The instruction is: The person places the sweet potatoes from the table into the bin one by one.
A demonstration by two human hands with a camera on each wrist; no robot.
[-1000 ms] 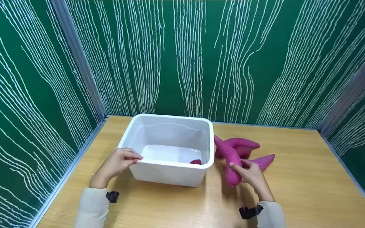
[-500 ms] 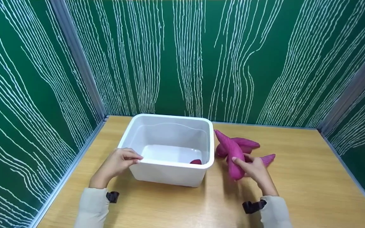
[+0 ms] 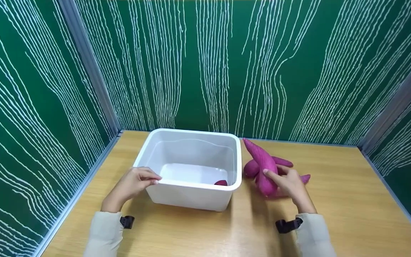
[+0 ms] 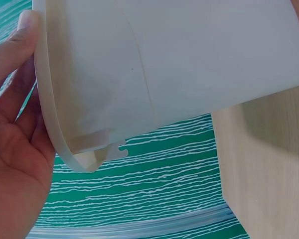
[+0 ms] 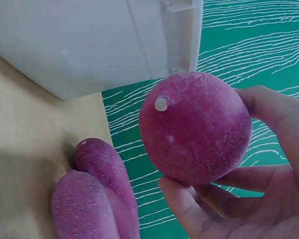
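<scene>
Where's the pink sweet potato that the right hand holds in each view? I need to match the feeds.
Head: the pink sweet potato is right of centre, in the right hand, tapered end up.
Left wrist: not in it.
Right wrist: right of centre, rounded end facing the camera.
Shared landmark: white bin, at top in left wrist, top left in right wrist.

With your left hand you are gripping the rim of the pale bin, which is stretching toward the wooden tabletop; beyond it, green, white-lined panelling is showing, and a metal rail is running low in view
</scene>
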